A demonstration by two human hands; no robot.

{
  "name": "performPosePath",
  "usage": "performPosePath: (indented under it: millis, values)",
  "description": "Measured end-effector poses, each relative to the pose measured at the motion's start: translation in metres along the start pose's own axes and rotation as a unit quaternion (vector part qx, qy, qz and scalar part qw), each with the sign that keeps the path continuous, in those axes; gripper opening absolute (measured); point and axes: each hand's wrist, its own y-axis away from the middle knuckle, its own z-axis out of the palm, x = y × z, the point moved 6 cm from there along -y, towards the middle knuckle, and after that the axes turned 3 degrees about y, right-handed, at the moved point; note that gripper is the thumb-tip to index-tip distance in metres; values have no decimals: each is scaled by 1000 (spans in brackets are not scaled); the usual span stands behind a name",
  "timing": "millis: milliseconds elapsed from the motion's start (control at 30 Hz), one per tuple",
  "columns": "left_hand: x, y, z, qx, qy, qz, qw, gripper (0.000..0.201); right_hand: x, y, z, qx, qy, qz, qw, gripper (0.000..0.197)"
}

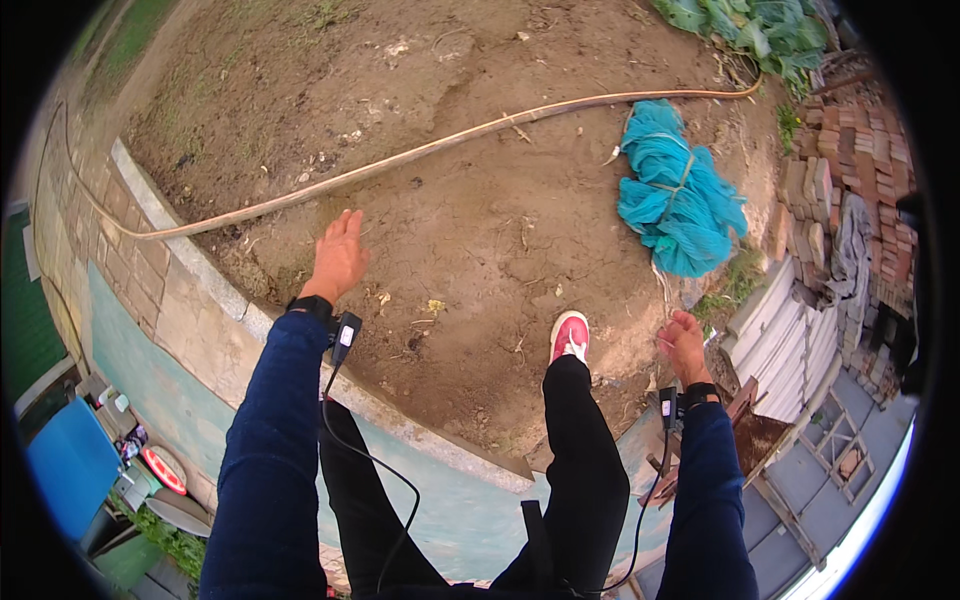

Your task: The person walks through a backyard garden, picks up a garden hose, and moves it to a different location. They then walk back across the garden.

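Note:
My left hand (337, 258) reaches over bare brown soil with its fingers stretched out and holds nothing. Beyond it a long tan hose (400, 160) runs across the ground, apart from the fingers. At the right, my right hand (683, 348) hangs loosely curled, thumb apart from the fingers, with nothing visible in it. The closest thing to it is a bundle of turquoise netting (675, 195), tied round the middle and lying on the soil. Neither hand touches the bundle. Both wrists carry dark bands with small black devices and cables.
A low concrete edging (400, 420) borders the soil, and one foot in a red shoe (570, 338) stands beyond it. Stacked bricks (865, 150) and corrugated sheets (785, 350) lie at the right. Leafy plants (755, 25) grow at the far right. A blue panel (72, 470) stands lower left.

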Motion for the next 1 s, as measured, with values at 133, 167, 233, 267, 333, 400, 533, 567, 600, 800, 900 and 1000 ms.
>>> performPosePath:
  millis: [133,167,233,267,333,400,533,567,600,800,900,1000]
  values:
    - [18,-37,27,-4,-9,1,1000,64,-21,-61,3,23,29,-72,997,43]
    - [21,-47,32,0,-12,4,1000,64,-28,-76,3,42,35,-88,995,45]
    - [23,-68,44,-2,-20,0,1000,64,-45,-101,5,38,93,-123,987,53]
    - [24,-77,49,1,-26,1,1000,64,-54,-112,7,52,117,-142,982,54]
    - [23,-96,61,5,-37,1,999,62,-68,-136,16,34,112,-169,979,57]
    - [22,-114,71,14,-48,8,999,66,-75,-156,24,29,113,-177,977,60]
    - [23,-146,89,20,-72,24,997,68,-74,-195,32,27,114,-154,981,68]
    - [24,-154,92,31,-76,23,996,67,-71,-206,33,23,110,-144,983,69]
    - [24,-163,94,29,-81,14,996,66,-68,-217,34,20,103,-142,984,69]
    - [26,-199,104,4,-91,-16,996,59,-63,-269,20,70,293,-210,930,78]
    - [27,-213,108,1,-105,-19,994,70,-61,-287,16,105,326,-227,911,76]
    - [22,-223,117,-37,-110,-67,991,71,-62,-298,16,153,410,-252,863,65]
